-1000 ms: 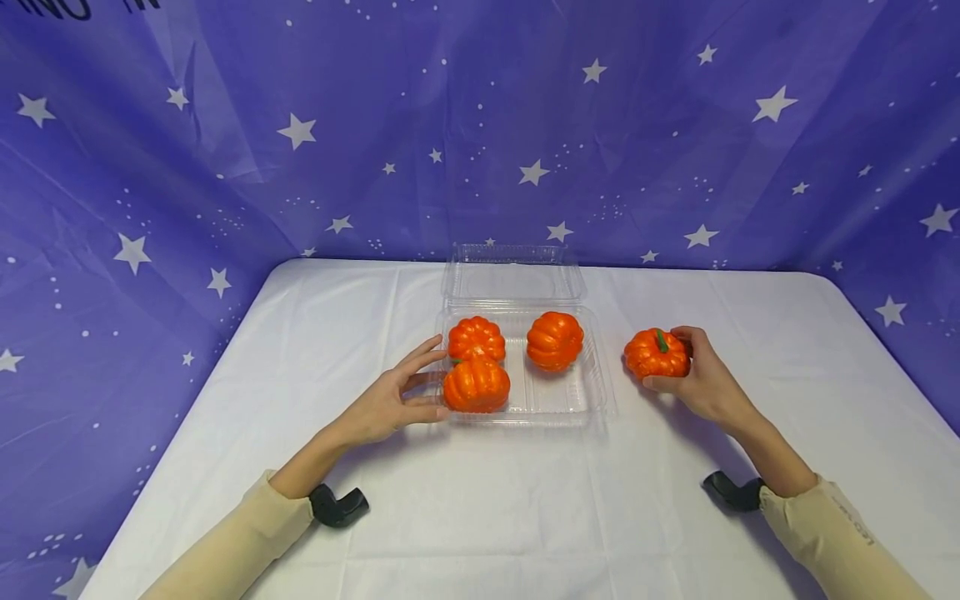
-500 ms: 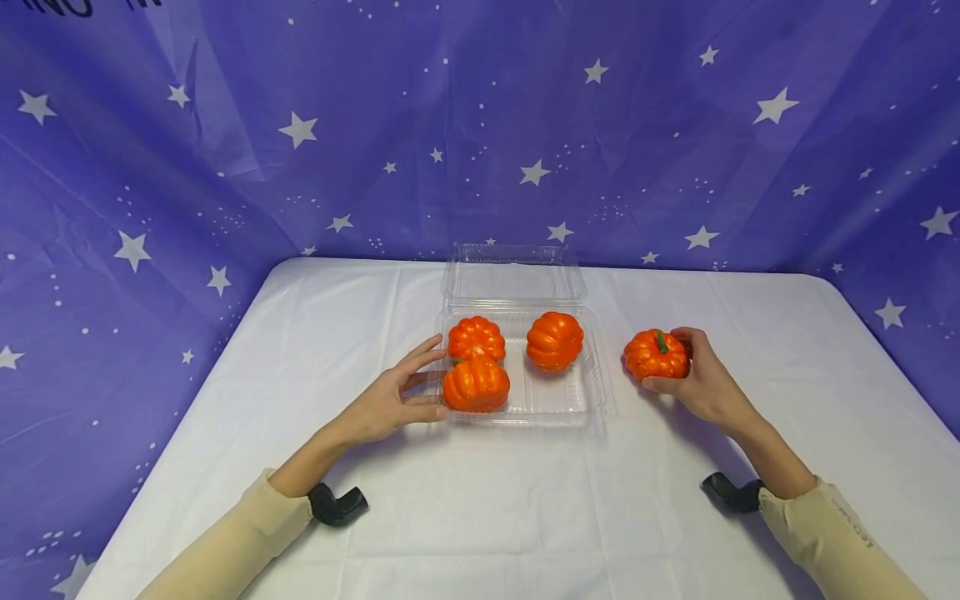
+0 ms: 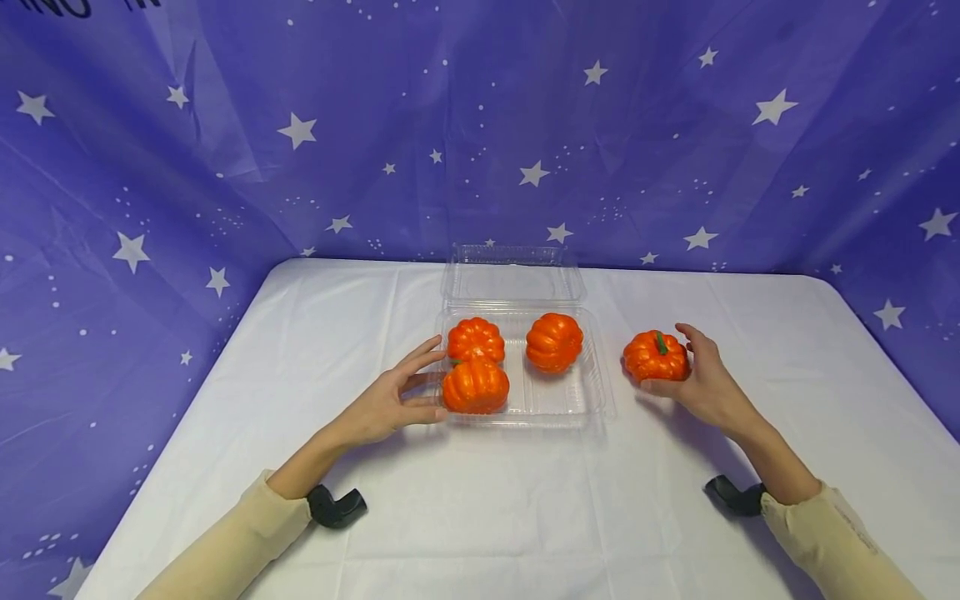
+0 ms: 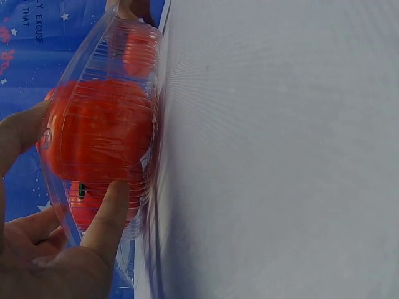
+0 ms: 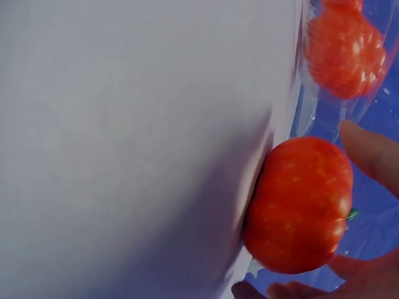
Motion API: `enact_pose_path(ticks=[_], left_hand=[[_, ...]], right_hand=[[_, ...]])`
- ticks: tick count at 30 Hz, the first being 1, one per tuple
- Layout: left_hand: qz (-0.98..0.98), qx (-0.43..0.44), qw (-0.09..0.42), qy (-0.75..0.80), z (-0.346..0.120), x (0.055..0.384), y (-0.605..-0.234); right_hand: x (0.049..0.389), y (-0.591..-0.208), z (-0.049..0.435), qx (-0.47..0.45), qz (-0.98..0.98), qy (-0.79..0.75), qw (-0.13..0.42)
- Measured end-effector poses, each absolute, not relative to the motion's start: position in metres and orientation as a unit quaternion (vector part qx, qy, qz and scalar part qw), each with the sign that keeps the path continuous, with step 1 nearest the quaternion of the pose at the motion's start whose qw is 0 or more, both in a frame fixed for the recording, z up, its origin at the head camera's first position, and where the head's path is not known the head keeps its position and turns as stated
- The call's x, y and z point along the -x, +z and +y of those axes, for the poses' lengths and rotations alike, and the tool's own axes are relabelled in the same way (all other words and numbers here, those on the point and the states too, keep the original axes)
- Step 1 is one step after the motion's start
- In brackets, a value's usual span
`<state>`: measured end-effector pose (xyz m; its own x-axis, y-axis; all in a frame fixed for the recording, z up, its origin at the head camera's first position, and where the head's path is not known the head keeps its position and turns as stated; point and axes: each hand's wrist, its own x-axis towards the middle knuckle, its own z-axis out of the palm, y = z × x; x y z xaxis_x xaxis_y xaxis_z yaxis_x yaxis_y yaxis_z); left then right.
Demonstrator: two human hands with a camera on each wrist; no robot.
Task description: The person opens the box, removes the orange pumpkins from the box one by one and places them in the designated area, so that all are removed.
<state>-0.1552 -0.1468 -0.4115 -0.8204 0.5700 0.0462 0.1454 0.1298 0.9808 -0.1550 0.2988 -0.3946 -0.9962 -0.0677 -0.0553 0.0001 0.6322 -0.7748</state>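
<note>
In the head view, my left hand (image 3: 393, 402) is at the left side of a clear plastic clamshell container (image 3: 558, 398), its fingers spread along the wall. The left wrist view shows a digit (image 4: 107, 218) against the ribbed wall. Inside are a small orange pumpkin (image 3: 476, 340) at back left, a second pumpkin (image 3: 476, 386) in front of it, and a third pumpkin (image 3: 554, 342) at back right. My right hand (image 3: 708, 387) is loosely around a green-stemmed pumpkin (image 3: 655, 357) on the table. Gaps show between its fingers and that pumpkin in the right wrist view.
The container's lid (image 3: 513, 282) stands hinged back behind it. A white cloth (image 3: 480, 508) covers the table, and a purple curtain (image 3: 420, 100) with stars hangs behind and at the sides. A black curved piece (image 3: 337, 507) sits at the left wrist, another (image 3: 733, 495) at the right.
My right hand's fingers have loosened and spread away from the green-stemmed pumpkin, which stays in place. The left hand and the container look the same.
</note>
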Motion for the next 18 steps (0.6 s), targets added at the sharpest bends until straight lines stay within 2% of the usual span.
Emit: enact_pose_path(ticks=[7,14,18], left_hand=[[0.726,-0.245,0.176,0.618,-0.145,0.156,-0.413],[0.726,-0.243,0.181,0.618,-0.143,0.155,-0.413],[0.729,-0.242,0.182,0.614,-0.144,0.156,-0.410]], right_hand=[[0.146,-0.385,0.293,0.029,0.910,-0.414,0.002],[0.134,-0.364,0.287,0.082,0.916,-0.382,-0.089],[0.128,-0.351,0.279,0.109,0.906,-0.401,-0.078]])
